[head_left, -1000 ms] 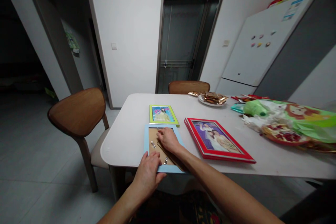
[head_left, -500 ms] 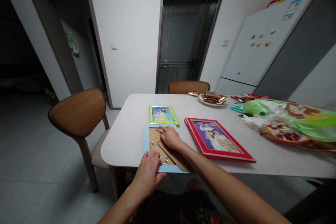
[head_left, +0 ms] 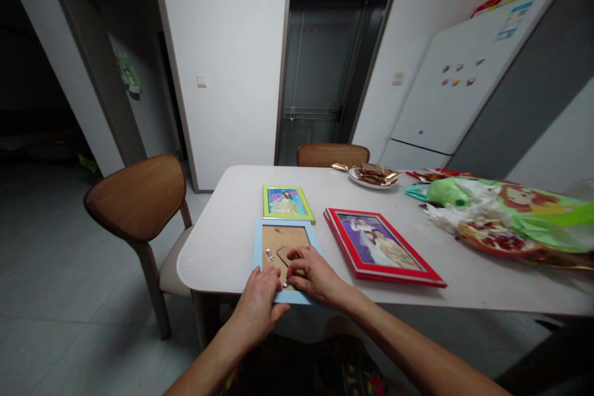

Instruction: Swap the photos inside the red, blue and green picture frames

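Note:
A light blue picture frame lies face down at the table's front edge, its brown backing board showing. Small metal clips sit on the board, along with the stand's angled top end. My left hand grips the frame's lower left corner, fingers on top and thumb at the front edge. Over the right half of the board, my right hand has curled fingers near the thumb; what is between them is hidden. The hand covers most of the stand.
A green-framed picture lies just behind, and red-framed pictures are stacked to the right. Farther off are a plate of wrapped snacks, plastic bags and opened fruit. A wooden chair stands left.
My right hand has moved from the top of the backing board down towards its lower right, uncovering the top clip. My left hand stays at the frame's corner.

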A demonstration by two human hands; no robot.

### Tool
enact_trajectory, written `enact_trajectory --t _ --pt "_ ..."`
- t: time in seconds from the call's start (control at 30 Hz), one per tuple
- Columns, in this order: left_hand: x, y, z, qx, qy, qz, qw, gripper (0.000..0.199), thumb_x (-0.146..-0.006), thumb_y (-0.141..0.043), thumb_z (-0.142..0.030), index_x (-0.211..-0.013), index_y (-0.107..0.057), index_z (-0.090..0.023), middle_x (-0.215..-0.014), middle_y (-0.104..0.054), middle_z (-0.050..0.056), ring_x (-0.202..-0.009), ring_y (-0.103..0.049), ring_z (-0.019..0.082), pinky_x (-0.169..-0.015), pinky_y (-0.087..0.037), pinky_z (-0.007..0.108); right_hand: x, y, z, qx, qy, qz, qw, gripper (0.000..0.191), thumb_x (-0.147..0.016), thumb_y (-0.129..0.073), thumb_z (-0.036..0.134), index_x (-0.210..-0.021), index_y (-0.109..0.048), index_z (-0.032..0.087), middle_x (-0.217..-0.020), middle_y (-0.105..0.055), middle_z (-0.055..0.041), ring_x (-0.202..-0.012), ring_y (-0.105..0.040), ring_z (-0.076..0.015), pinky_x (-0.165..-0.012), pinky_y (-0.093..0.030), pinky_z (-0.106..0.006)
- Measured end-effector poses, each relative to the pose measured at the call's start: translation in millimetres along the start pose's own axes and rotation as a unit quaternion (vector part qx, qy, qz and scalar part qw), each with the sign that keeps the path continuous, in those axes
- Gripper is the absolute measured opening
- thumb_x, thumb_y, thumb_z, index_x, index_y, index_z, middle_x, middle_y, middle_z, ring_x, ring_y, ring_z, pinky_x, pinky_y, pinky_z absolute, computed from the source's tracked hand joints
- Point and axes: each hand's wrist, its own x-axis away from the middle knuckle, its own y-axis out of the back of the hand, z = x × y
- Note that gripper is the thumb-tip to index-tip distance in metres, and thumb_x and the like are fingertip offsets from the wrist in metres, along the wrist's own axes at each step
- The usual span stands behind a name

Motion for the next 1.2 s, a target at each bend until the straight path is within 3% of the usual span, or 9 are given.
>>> enact_trajectory --t 0.2,0.37,0.47,0.57,0.67,0.77,0.87,1.0,1.2 --pt "-0.4 -3.3 1.8 0.003 -0.004 -0.008 1.0 0.033 -0.061 -0.065 -0.014 -0.089 -0.049 -0.017 -0.118 -0.049 0.013 -0.113 -0.041 0.025 -0.098 -0.024 0.049 -5.7 -4.7 -2.9 0.02 -0.081 -0.057 0.995 0.041 -0.064 -0.057 0.027 -0.103 -0.057 0.016 -0.101 -0.054 -0.0099 -0.092 -0.049 -0.0188 -0.081 -0.036 -0.028" --pt "0.5 -3.2 3.4 0.053 -0.005 -0.034 0.998 0.039 -0.059 -0.065 -0.011 -0.094 -0.05 -0.017 -0.125 -0.042 0.015 -0.118 -0.035 0.025 -0.098 -0.026 0.046 -14.6 -2.5 -2.6 0.03 -0.121 -0.062 0.99 0.043 -0.06 -0.055 0.023 -0.103 -0.057 0.015 -0.095 -0.058 -0.009 -0.088 -0.051 -0.0188 -0.078 -0.037 -0.026" --pt "-4.5 0.4 4.2 0.139 0.028 -0.083 0.986 0.045 -0.062 -0.061 -0.012 -0.104 -0.047 -0.016 -0.131 -0.034 0.015 -0.121 -0.029 0.024 -0.098 -0.026 0.045 -17.3 6.6 1.2 0.027 -0.135 -0.077 0.987 0.041 -0.06 -0.055 0.023 -0.101 -0.059 0.016 -0.095 -0.059 -0.0084 -0.087 -0.052 -0.0188 -0.078 -0.038 -0.027" --pt "-15.4 6.5 4.8 0.279 0.106 -0.149 0.943 0.038 -0.068 -0.055 -0.018 -0.105 -0.044 -0.016 -0.123 -0.043 0.013 -0.114 -0.04 0.023 -0.094 -0.033 0.042 -18.6 16.3 13.5 0.022 -0.128 -0.092 0.987 0.038 -0.061 -0.054 0.021 -0.099 -0.06 0.017 -0.096 -0.059 -0.0079 -0.087 -0.052 -0.0185 -0.079 -0.038 -0.027" --pt "-24.6 16.4 7.2 0.459 0.177 -0.158 0.856 0.034 -0.07 -0.052 -0.024 -0.102 -0.042 -0.017 -0.094 -0.061 0.006 -0.083 -0.06 0.019 -0.072 -0.047 0.033 -20.6 19.3 29.7 -0.006 -0.091 -0.094 0.991 0.038 -0.061 -0.055 0.021 -0.098 -0.06 0.017 -0.096 -0.059 -0.0071 -0.089 -0.052 -0.018 -0.08 -0.038 -0.027" --pt "-23.6 32.3 18.7 0.539 0.226 -0.183 0.791 0.037 -0.065 -0.056 -0.022 -0.098 -0.043 -0.018 -0.071 -0.061 -0.002 -0.059 -0.06 0.014 -0.054 -0.047 0.024 -21.1 19.1 32.8 -0.04 -0.058 -0.1 0.993 0.034 -0.066 -0.054 0.026 -0.099 -0.059 0.018 -0.095 -0.059 -0.0063 -0.088 -0.053 -0.017 -0.078 -0.039 -0.027" --pt "-13.2 52.5 42.8 0.542 0.254 -0.224 0.769 0.038 -0.061 -0.059 -0.016 -0.096 -0.045 -0.018 -0.063 -0.059 -0.004 -0.051 -0.057 0.011 -0.048 -0.044 0.02 -16.9 21.1 15.3 -0.009 -0.102 -0.131 0.986 0.033 -0.07 -0.051 0.028 -0.101 -0.057 0.016 -0.096 -0.059 -0.0079 -0.085 -0.053 -0.0172 -0.077 -0.039 -0.028" --pt "0.0 68.3 71.1 0.551 0.296 -0.201 0.754 0.036 -0.06 -0.059 -0.012 -0.094 -0.046 -0.017 -0.067 -0.061 -0.001 -0.051 -0.057 0.01 -0.046 -0.043 0.018 -8.6 18.5 -8.0 0.029 -0.167 -0.133 0.976 0.032 -0.072 -0.048 0.028 -0.1 -0.058 0.014 -0.093 -0.06 -0.009 -0.085 -0.054 -0.0177 -0.076 -0.039 -0.028" --pt "-2.7 45.5 53.6 0.595 0.316 -0.175 0.718 0.034 -0.062 -0.056 -0.014 -0.093 -0.044 -0.019 -0.07 -0.061 -0.001 -0.052 -0.058 0.012 -0.045 -0.044 0.021 -11.9 -2.8 6.8 0.019 -0.062 -0.074 0.995 0.028 -0.077 -0.04 0.021 -0.095 -0.061 0.015 -0.1 -0.059 -0.0076 -0.094 -0.05 -0.0163 -0.083 -0.034 -0.026"
